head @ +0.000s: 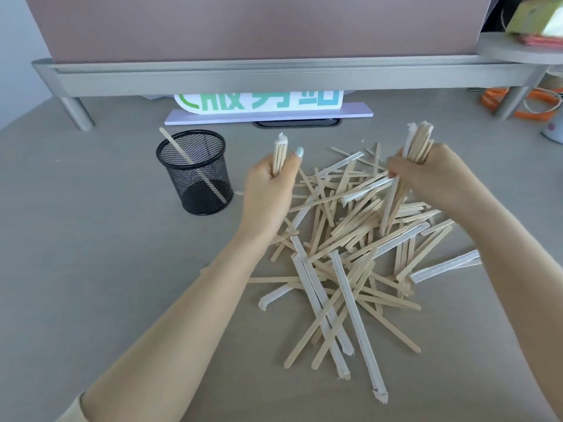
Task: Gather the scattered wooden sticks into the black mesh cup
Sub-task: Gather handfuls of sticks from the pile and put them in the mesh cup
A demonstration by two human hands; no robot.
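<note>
**Both hands full of sticks over the pile**

My left hand (268, 184) grips a small upright bundle of wooden sticks (278, 156), fingers curled round it, just right of the black mesh cup (195, 175). My right hand (426, 172) clutches a thicker bundle (419, 144), its lower ends reaching down into the scattered pile (350, 239). The pile, some sticks in white paper sleeves, spreads across the middle of the desk (106, 254) toward its near edge. The cup stands upright left of the pile with 1 stick (182, 152) leaning inside.
</note>
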